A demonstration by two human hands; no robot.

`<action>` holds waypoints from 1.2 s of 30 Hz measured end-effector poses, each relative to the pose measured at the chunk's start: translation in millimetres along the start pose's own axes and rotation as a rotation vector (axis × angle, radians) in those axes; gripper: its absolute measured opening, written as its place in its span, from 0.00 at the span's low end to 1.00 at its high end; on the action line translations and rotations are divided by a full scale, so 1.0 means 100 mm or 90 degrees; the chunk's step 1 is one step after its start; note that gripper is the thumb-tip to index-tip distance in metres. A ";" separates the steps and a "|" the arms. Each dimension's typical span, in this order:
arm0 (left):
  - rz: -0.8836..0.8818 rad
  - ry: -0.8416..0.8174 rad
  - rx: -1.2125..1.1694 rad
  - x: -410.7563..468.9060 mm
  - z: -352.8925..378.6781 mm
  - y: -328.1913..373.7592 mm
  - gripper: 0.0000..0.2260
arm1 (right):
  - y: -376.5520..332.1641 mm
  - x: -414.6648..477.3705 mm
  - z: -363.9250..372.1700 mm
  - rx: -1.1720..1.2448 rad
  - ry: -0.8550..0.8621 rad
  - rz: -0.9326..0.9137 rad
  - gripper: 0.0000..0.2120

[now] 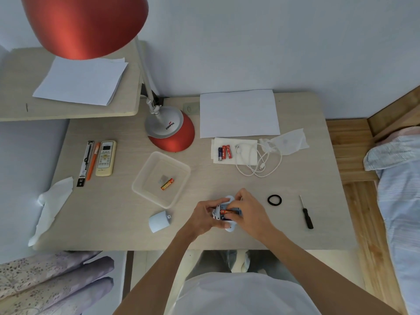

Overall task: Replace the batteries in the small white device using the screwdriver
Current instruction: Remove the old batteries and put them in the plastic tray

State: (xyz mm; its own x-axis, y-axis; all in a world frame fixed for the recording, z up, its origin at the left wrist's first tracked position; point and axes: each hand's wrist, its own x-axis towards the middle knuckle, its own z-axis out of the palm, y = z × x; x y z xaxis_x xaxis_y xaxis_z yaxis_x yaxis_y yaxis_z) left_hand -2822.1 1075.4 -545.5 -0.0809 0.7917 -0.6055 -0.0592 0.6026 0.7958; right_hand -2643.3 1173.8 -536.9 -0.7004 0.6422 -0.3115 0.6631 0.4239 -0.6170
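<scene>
Small white plastic device (230,226) sat low in the centre of the frame, just over the pale wooden tabletop (113,212), held between both hands. The left hand (204,215) had its grip curled round the left end. The right hand (251,212) wrapped the right end, thumb seemingly pressed to an orange cylindrical battery (229,211) lying in the open compartment, long axis left to right. A black-handled screwdriver (307,215) lay well apart at right, nearer the right hand. The detached white cover (159,221) lay at left.
</scene>
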 end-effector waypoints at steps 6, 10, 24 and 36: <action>0.002 0.005 0.008 0.01 0.00 -0.01 0.32 | -0.02 -0.03 0.01 0.039 0.039 0.000 0.09; 0.006 0.010 0.006 0.00 0.01 -0.01 0.29 | -0.05 -0.01 -0.10 0.087 0.099 0.004 0.09; 0.008 0.110 -0.095 -0.17 0.03 -0.24 0.34 | -1.00 1.39 -0.30 0.020 0.077 -0.165 0.10; 0.024 0.157 -0.125 -0.24 0.01 -0.45 0.34 | -1.35 1.86 0.11 -0.152 -0.033 -0.213 0.10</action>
State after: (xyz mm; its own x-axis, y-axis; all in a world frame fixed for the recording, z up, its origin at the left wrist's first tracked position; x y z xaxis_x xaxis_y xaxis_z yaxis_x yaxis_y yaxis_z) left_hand -2816.5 1029.4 -566.9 -0.3245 0.7504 -0.5759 -0.2408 0.5232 0.8175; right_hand -2866.5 1229.2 -519.5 -0.8962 0.4130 -0.1623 0.4348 0.7439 -0.5075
